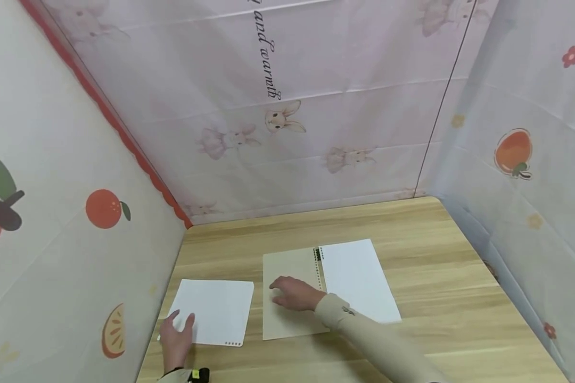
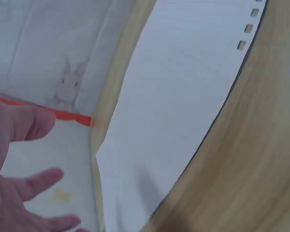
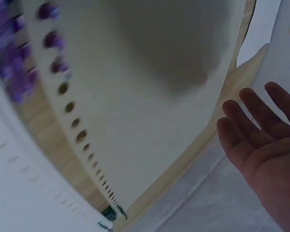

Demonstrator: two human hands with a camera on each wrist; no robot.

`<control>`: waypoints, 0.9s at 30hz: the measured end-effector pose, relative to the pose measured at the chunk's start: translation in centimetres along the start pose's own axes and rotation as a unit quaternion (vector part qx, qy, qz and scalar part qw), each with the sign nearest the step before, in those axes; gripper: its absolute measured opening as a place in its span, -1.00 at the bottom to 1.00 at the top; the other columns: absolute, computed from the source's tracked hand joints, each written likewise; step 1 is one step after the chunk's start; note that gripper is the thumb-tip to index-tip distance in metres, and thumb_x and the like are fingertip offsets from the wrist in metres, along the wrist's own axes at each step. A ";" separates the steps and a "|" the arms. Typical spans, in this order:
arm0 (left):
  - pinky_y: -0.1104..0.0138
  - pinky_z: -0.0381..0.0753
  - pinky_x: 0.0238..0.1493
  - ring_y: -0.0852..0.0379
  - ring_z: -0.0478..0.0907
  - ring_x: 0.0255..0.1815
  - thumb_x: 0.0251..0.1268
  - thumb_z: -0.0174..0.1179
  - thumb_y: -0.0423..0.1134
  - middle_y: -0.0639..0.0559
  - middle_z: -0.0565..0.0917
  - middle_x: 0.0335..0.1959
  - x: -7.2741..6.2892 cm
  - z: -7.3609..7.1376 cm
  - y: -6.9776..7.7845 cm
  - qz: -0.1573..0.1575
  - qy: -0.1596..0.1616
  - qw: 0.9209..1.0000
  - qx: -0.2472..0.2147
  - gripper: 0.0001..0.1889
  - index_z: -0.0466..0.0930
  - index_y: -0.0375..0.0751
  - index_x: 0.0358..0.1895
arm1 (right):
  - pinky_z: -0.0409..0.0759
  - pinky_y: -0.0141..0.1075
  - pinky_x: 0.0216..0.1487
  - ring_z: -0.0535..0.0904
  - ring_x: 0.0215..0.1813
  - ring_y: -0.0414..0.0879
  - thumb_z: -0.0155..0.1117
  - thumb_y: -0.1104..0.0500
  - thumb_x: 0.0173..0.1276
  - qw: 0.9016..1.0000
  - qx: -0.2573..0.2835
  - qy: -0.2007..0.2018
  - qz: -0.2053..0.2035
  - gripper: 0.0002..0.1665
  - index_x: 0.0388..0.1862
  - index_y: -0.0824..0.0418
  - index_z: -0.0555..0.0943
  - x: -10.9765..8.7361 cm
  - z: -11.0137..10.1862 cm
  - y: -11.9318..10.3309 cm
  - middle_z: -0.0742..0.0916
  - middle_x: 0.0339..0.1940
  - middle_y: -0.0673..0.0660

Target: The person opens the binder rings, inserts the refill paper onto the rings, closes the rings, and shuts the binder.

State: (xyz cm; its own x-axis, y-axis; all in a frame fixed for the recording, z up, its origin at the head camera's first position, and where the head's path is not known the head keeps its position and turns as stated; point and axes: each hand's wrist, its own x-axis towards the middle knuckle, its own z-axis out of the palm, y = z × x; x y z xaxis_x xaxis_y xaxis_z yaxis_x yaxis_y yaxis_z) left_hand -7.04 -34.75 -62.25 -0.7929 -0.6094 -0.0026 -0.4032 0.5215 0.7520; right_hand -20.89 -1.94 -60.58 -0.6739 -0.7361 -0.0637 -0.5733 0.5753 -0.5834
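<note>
Head view is showing two bare hands working over a wood-grained desk (image 1: 441,298). The left hand (image 1: 176,338) is hovering with thumb and fingers apart, gripping nothing; the left wrist view is showing bare air between its fingers and the white paper (image 1: 218,311). That paper is lying under the fingertips and out to the hand's right, its punched holes along the edge farthest from the hand. The right hand (image 1: 294,293) is reaching over the tan cover (image 1: 292,266), its fingers loosely extended and pinching nothing, and it is casting a shadow on the cover directly beneath. Just right of that hand, beyond the cover's row of holes, the white page (image 1: 356,282) is lying partly behind the sleeve (image 1: 378,340). A dark green binding piece (image 1: 318,254) is sitting past the right hand, between cover and page.

As a judgement, careful handling is calling for a light pinch at a plain edge, since the punched margins are probably tearing most easily. The left hand is being best served by a flat palm steadying its paper, while the right hand is needing slow, level movement so that the sleeve is not dragging the page beside it.
</note>
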 end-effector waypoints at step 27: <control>-0.17 -0.37 0.70 -0.32 -0.55 0.71 0.47 0.22 -0.08 -0.37 -0.50 0.68 -2.7 3.2 0.2 -0.140 0.084 0.937 -0.308 0.09 -0.49 -0.29 0.66 | 0.30 -0.11 0.63 0.20 0.68 0.07 0.21 -0.38 0.43 0.987 -0.162 -0.016 -0.002 -0.15 0.57 -0.06 0.38 8.5 8.5 -3.3 0.35 0.65 0.15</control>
State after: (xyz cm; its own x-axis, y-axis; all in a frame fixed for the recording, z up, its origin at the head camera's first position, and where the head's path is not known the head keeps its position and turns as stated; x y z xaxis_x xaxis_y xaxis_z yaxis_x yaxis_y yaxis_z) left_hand -6.43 -31.08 -64.14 -0.5924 -0.7825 -0.1916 -0.2026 -0.0855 0.9755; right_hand -20.75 -13.15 -66.05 -0.6597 -0.7462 -0.0897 -0.6982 0.6527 -0.2941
